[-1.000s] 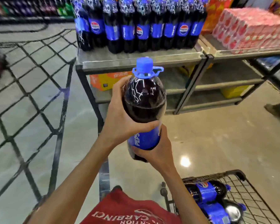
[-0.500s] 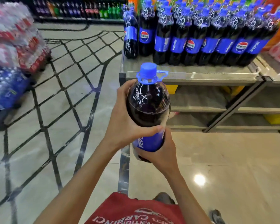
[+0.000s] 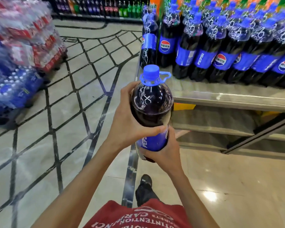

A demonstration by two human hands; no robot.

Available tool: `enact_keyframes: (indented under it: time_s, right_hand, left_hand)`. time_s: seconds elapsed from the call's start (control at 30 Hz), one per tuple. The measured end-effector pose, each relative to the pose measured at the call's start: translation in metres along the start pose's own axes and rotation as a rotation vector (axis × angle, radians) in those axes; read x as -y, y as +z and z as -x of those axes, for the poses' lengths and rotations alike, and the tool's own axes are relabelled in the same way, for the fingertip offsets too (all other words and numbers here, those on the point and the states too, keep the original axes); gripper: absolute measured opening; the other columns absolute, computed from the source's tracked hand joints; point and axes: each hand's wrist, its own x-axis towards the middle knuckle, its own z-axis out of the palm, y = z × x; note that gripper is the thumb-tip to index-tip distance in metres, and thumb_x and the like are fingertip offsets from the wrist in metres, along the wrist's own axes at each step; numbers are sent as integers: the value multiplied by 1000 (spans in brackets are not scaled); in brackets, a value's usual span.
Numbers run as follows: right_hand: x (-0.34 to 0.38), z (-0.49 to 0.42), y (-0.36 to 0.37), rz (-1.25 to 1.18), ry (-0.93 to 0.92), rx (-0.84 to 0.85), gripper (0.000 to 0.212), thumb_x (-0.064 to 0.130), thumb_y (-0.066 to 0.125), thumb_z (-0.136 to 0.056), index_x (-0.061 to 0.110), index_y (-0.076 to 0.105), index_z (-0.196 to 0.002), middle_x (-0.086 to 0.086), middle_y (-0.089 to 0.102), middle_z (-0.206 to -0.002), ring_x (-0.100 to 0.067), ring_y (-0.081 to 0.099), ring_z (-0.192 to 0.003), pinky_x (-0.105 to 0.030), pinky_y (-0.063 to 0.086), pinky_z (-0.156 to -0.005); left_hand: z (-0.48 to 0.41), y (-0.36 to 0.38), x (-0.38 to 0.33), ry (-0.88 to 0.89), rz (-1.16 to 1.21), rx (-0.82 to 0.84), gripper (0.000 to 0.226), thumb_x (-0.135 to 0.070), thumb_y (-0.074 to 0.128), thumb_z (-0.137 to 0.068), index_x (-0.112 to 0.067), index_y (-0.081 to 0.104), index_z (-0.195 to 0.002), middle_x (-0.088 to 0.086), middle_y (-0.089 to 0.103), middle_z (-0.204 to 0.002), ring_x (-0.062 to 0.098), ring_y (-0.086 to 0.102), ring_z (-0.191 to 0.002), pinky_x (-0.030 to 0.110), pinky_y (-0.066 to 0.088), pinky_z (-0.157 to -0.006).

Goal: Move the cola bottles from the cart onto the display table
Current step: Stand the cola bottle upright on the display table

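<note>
The counter [image 3: 220,94] already carries rows of cola bottles [image 3: 204,51]; one more bottle [image 3: 152,104] hangs upright near its front corner, left grip [image 3: 127,127] clamped on its shoulder, right grip [image 3: 166,153] on its base, not yet set down

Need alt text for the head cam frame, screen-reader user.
A person holds an upright cola bottle in both hands, left hand around its shoulder, right hand around its label, before a display table lined with matching bottles. Shrink-wrapped drink packs stand blurred at left.
</note>
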Motion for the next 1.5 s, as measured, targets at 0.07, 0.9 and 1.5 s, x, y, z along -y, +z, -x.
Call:
enact_keyframes:
  time_s: [0.07, 0.9, 1.5]
  right_hand:
    - [0, -32, -1, -2, -1, 12, 91, 23, 101, -52, 28, 50, -127, 23, 63, -111, -5, 65, -104, -23, 59, -75]
    - [-23, -311, 21, 82, 87, -107, 83, 38, 100, -49, 34, 49, -114, 11, 66, -103, -10, 66, -91, -39, 60, -76]
    - [-44, -437, 48, 52, 153, -422, 96, 28, 101, -51, 28, 49, -132, 15, 63, -123, -2, 62, -112, -31, 55, -92]
  left_hand:
    - [-29, 5, 7, -5, -18, -12, 115, -14, 100, -49, -21, 33, -143, -12, 52, -137, 8, 55, -127, 27, 47, -103]
    - [-309, 32, 104, 23, -51, 129, 113, -33, 98, -45, -33, 31, -136, -25, 50, -131, -3, 55, -120, 12, 44, -96]
    - [-464, 66, 180, 178, 77, 401, 108, -35, 96, -46, -48, 29, -131, -12, 48, -134, 8, 52, -128, 24, 40, -109]
